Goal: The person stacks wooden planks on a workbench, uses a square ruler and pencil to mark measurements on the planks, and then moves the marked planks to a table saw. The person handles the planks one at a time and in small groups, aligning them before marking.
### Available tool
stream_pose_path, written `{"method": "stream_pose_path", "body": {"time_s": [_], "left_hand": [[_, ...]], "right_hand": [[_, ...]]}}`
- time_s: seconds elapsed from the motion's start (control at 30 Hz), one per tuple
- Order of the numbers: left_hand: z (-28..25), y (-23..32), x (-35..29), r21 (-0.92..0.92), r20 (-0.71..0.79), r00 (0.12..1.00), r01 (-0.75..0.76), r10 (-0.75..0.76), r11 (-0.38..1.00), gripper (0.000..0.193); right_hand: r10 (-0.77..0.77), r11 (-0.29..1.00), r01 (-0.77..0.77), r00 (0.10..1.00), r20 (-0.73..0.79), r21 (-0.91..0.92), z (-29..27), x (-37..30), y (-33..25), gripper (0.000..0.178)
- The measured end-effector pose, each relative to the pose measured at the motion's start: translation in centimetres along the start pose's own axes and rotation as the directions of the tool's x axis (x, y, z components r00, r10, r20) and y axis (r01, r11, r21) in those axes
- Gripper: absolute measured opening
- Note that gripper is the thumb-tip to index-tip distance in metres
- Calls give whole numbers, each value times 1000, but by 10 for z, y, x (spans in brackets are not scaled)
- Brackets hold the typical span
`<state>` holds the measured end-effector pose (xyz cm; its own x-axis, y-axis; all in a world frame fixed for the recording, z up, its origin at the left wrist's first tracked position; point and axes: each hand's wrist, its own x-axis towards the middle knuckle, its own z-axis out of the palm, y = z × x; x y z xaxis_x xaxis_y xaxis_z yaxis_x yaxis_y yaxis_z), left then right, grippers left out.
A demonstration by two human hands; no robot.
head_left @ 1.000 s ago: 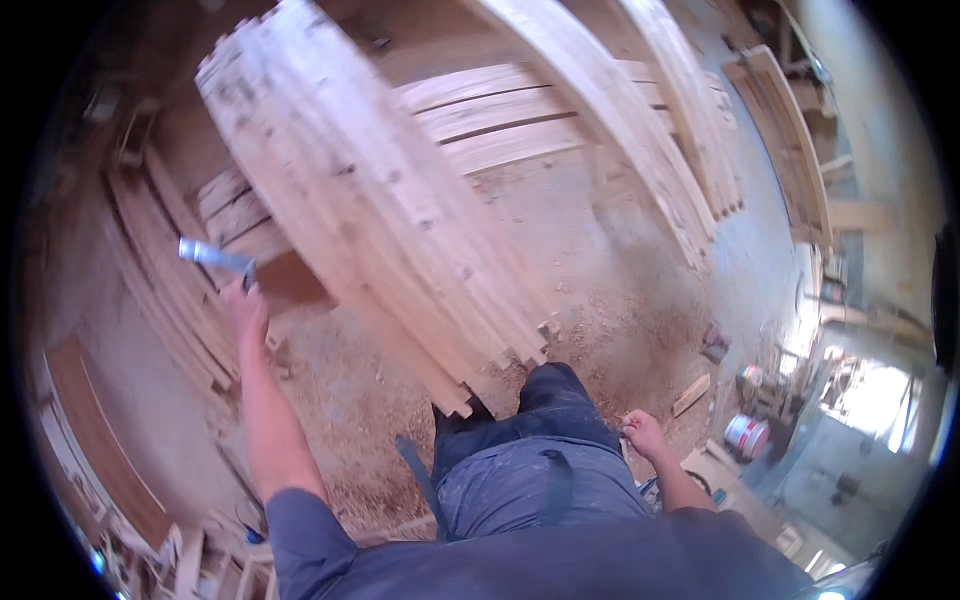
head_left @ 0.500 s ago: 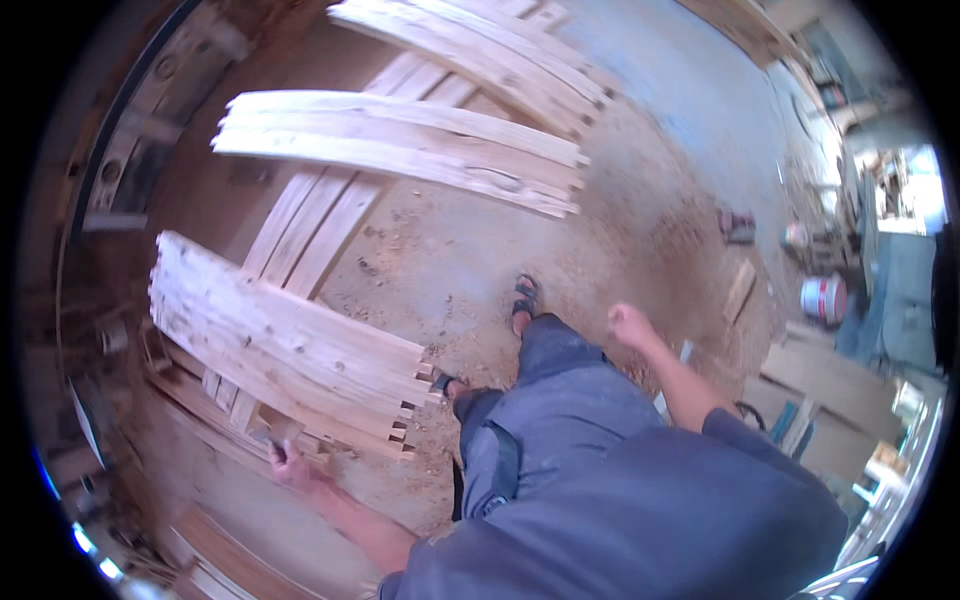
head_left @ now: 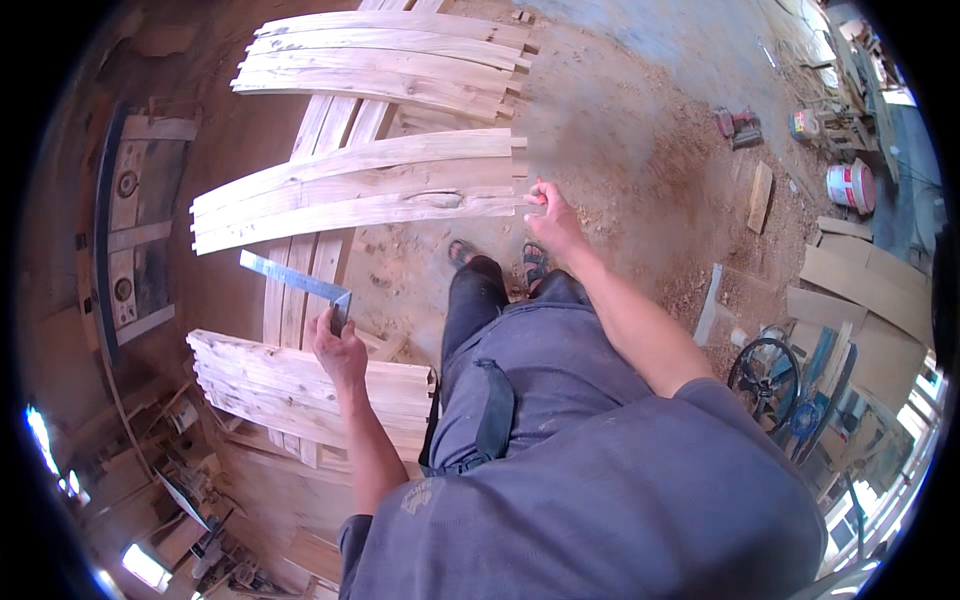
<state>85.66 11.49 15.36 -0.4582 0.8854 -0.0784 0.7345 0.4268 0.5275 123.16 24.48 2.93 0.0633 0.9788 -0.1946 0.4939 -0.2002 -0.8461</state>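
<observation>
My left hand (head_left: 342,352) is closed around the dark handle of a try square (head_left: 290,276). Its silver blade points to the far left, over crossing support beams (head_left: 322,262) and between two groups of boards. Beside the right ends of the middle boards (head_left: 350,185), my right hand (head_left: 556,225) pinches a thin red-orange pencil-like thing (head_left: 539,190). Whether that hand touches the wood I cannot tell. The near boards (head_left: 310,385) lie partly behind my left forearm. Another group of pale boards (head_left: 390,58) rests at the far side; several board ends have notches and tenons.
Wood shavings cover the floor around my sandalled feet (head_left: 535,262). On the right are a red and black power tool (head_left: 738,127), a wood offcut (head_left: 761,197), a white bucket (head_left: 850,187), a black wheel (head_left: 765,378) and flat panels (head_left: 868,280). A dark-edged frame (head_left: 105,230) stands left.
My left hand has risen from beside the near boards, bringing the try square into plain sight. My right hand has reached forward to the middle boards' ends. The whole view has shifted.
</observation>
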Motion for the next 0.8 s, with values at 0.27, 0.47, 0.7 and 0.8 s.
{"method": "stream_pose_path", "body": {"time_s": [0.27,0.47,0.7,0.8], "left_hand": [[19,-25,125,33,200,961,-199,189,979,37],[6,-30,205,34,337,906,-285,257,958,38],[9,-32,255,99,396,885,-307,245,946,36],[11,-27,255,145,402,890,-296,217,944,36]], "right_hand": [[317,946,-312,947,-48,81,28,28,-38,40],[413,909,-414,882,-226,45,50,35,-25,29],[563,823,-509,792,-236,254,55,44,-39,26],[306,934,-357,825,-475,-19,52,58,-41,29]]}}
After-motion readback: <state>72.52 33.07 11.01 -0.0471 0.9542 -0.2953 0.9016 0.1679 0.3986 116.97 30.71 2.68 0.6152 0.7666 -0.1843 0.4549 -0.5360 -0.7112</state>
